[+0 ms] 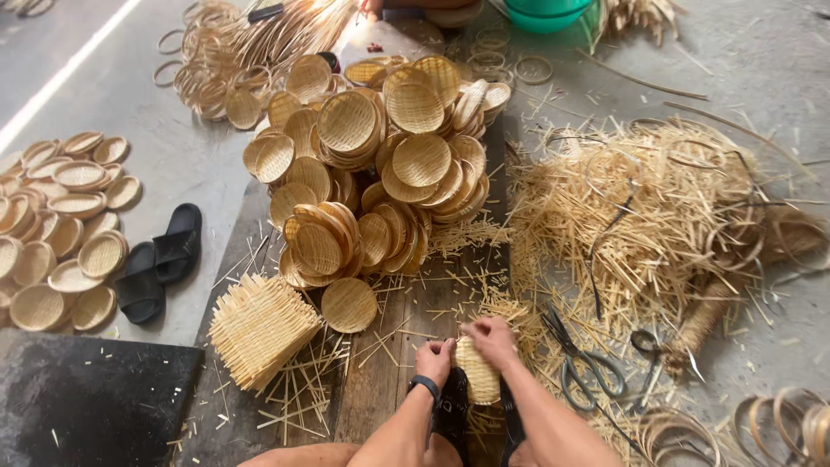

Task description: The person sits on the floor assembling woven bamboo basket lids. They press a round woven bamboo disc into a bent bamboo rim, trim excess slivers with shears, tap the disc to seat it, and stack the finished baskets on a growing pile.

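Both my hands close around a small woven bamboo tray (478, 374), held upright on the wooden plank (380, 380) in front of me. My left hand (435, 358), with a dark band at the wrist, grips its left edge. My right hand (490, 336) curls over its top and right edge. A single finished round tray (349, 304) lies flat just beyond my left hand. A stack of square woven mats (259, 327) lies to the left of it.
A big heap of finished round trays (380, 164) fills the middle. Bamboo offcuts (640, 216) pile up on the right, with scissors (581, 363) beside them. More trays (60, 233) and black sandals (160, 259) lie left; bamboo rings (778, 424) bottom right.
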`<action>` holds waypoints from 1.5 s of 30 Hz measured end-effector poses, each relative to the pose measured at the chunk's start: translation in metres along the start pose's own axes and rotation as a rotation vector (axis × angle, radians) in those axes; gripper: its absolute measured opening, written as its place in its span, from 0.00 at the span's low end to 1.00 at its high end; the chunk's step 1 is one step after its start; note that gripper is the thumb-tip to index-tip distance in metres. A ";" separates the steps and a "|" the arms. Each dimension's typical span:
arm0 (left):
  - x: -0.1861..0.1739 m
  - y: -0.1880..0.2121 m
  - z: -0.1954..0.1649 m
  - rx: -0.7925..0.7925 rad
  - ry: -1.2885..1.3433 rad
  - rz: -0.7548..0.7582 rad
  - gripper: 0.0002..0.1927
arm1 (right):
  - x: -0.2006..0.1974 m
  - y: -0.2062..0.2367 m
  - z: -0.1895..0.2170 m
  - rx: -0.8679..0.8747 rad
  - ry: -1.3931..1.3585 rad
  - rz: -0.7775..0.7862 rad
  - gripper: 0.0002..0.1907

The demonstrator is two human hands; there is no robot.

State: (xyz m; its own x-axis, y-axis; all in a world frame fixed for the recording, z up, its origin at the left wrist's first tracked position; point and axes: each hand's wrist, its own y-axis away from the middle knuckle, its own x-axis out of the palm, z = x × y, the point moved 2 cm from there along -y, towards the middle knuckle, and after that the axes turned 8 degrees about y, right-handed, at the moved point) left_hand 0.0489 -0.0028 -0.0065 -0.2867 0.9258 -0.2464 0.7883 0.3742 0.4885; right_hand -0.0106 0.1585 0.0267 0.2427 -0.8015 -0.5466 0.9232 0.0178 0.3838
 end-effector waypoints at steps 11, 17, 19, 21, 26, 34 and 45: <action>0.030 0.068 -0.079 0.504 -0.123 0.286 0.18 | -0.313 0.097 -0.009 -0.033 1.194 -0.010 0.19; 0.022 0.121 -0.013 1.086 -0.676 0.565 0.09 | -0.254 0.113 -0.117 0.122 0.790 0.182 0.19; 0.011 0.126 0.013 1.033 -0.829 0.652 0.08 | -0.223 0.102 -0.160 0.125 0.686 0.147 0.19; -0.001 0.130 0.027 0.996 -0.877 0.659 0.08 | -0.189 0.096 -0.197 0.116 0.585 0.067 0.20; 0.002 0.127 0.017 0.893 -0.656 0.260 0.35 | -0.140 0.073 -0.232 -0.159 0.670 -0.194 0.34; 0.028 0.106 -0.005 0.962 -0.404 0.232 0.44 | -0.122 0.049 -0.255 0.268 0.463 0.334 0.17; 0.052 0.091 0.021 0.769 -0.363 -0.005 0.48 | -0.123 0.159 -0.188 -0.096 0.513 0.013 0.37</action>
State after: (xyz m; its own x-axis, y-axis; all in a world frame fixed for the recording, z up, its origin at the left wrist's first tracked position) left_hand 0.1169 0.0784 0.0069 -0.2021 0.8005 -0.5643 0.9758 0.1155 -0.1857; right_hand 0.1620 0.3728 0.0148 0.3465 -0.4055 -0.8459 0.9366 0.0997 0.3358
